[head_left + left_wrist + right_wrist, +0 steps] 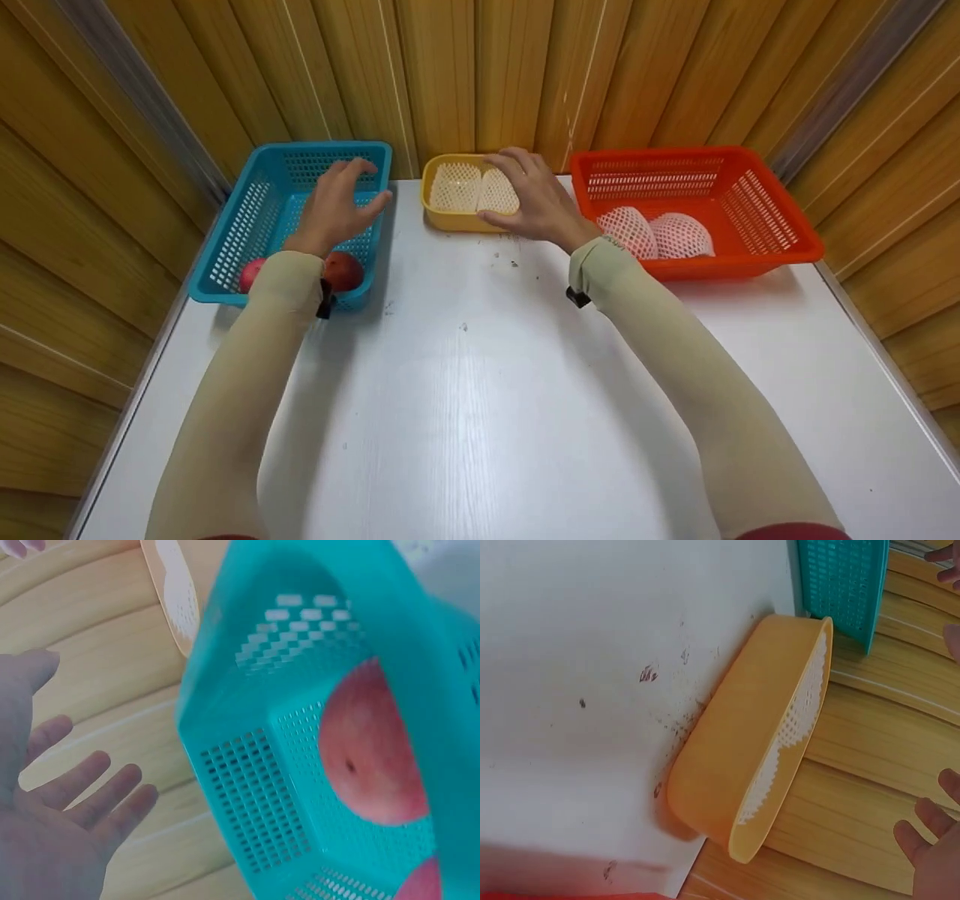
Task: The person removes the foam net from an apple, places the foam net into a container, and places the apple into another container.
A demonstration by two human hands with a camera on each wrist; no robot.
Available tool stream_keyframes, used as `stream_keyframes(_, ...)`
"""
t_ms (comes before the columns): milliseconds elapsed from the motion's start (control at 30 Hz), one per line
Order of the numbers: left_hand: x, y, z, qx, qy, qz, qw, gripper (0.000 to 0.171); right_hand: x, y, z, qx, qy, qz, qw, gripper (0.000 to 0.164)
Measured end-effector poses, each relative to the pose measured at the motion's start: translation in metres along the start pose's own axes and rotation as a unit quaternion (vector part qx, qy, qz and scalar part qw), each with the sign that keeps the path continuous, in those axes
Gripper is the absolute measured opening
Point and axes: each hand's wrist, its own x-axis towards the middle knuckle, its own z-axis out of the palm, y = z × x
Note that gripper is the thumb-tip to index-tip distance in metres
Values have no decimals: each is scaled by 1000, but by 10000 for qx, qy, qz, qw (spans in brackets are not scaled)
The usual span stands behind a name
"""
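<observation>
My left hand (334,210) hovers over the blue basket (289,146), fingers spread and holding nothing. Inside that basket lie a dark red apple-like fruit (343,271) and a pinker one (251,274), partly hidden by my forearm; the left wrist view shows the larger red fruit (373,746) close up. My right hand (536,196), fingers loosely bent around air, is above the right end of the small yellow basket (457,221). Two white foam nets (456,187) sit in the yellow basket, the right one partly covered by my fingers in the head view.
A red basket (765,202) stands at the right with two foam-netted rounded things (681,234) in it. Wooden-plank walls (442,75) rise behind and at both sides. Dark specks mark the white tabletop (465,405) before the yellow basket.
</observation>
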Motion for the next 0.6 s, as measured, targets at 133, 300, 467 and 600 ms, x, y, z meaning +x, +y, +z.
stream_keyframes(133, 1, 10, 7, -110, 63, -28, 9999, 57, -4, 12, -7, -2, 44, 117, 9999, 83)
stream_keyframes(300, 2, 23, 17, -273, 77, -3, 9996, 60, -11, 28, -15, -107, 105, 198, 9997, 85)
stream_keyframes(467, 2, 37, 29, -351, 77, 134, 9993, 61, -17, 42, -22, -86, 156, 417, 9990, 87)
stream_keyframes(600, 2, 44, 39, -390, 115, 245, 9989, 62, -24, 51, -27, -49, 111, 678, 9976, 87)
